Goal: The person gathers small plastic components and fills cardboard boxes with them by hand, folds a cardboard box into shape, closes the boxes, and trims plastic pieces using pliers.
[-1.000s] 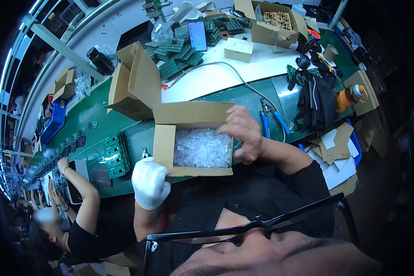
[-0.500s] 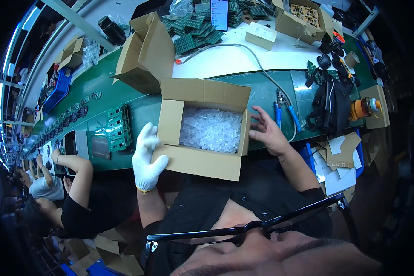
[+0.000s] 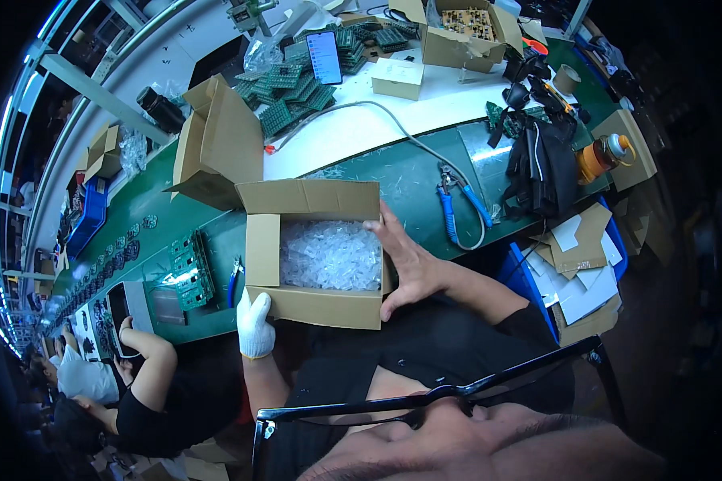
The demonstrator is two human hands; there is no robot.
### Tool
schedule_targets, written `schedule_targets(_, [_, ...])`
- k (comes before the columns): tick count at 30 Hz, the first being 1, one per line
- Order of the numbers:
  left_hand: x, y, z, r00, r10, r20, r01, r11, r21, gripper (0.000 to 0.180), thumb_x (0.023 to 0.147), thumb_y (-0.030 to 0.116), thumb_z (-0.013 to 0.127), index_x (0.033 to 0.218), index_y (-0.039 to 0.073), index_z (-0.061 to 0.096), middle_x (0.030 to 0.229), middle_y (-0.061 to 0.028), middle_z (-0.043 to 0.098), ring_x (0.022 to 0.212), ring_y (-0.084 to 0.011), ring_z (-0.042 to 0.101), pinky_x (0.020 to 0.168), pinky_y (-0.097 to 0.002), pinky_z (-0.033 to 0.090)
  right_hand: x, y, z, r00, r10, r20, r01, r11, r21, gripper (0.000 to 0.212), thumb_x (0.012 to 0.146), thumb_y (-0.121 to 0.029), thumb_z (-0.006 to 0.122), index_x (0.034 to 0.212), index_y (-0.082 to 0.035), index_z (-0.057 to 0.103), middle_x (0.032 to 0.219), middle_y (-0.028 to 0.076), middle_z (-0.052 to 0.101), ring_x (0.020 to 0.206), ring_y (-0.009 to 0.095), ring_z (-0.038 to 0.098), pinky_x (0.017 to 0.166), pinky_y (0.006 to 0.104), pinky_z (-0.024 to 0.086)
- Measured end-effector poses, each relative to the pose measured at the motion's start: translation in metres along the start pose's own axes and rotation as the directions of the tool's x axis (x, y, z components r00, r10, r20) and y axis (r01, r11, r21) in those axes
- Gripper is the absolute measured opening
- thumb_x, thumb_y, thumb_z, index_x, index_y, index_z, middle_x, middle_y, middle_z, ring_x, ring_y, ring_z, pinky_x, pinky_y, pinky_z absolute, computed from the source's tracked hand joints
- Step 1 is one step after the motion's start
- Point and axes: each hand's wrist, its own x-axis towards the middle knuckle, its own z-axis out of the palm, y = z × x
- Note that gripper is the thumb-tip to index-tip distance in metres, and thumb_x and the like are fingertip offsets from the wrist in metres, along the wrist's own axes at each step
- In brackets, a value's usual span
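Since the earlier frame, the bare right hand (image 3: 413, 260) has moved onto the cardboard box's (image 3: 313, 309) right rim. A blue-handled tool (image 3: 233, 284) lies leftmost; next, the gloved left hand (image 3: 255, 329) meets the box's near left corner, its grip impossible to tell. The box, holding clear pieces (image 3: 329, 256), faces upward at the workbench's (image 3: 409, 176) near edge, long axis left-to-right; the right hand's fingers are spread.

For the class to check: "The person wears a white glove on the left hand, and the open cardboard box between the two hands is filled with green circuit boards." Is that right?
Not quite: the contents are wrong. The head view shows the open cardboard box filled with small clear plastic pieces. The white glove is indeed on the left hand.
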Motion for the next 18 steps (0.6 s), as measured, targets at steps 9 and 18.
schedule_targets(9, [0.009,-0.016,-0.004,0.993,0.078,0.089,-0.088,0.989,0.118,0.060,0.112,0.028,0.053,0.162,-0.005,0.047,0.154,-0.0140,0.060,0.140,-0.0239,0.058,0.120,-0.0371,0.042,-0.011,0.024,0.016,0.973,0.005,-0.231,-0.042,0.987,-0.157,0.123,0.059,-0.060,0.101,0.157,-0.011,0.046,0.164,0.035,0.030,0.153,0.054,0.033,0.127,0.0579,0.030])
schedule_targets(18, [0.002,-0.026,0.057,0.919,0.297,0.258,-0.328,0.218,0.919,0.078,0.087,0.032,0.079,0.146,-0.009,0.049,0.142,-0.0305,0.055,0.129,-0.0497,0.053,0.111,-0.0525,0.044,0.003,0.012,-0.065,0.763,0.363,-0.535,-0.186,0.916,0.356,0.112,0.062,-0.026,0.083,0.163,-0.004,0.040,0.144,0.014,0.056,0.133,0.029,0.057,0.117,0.0413,0.044])
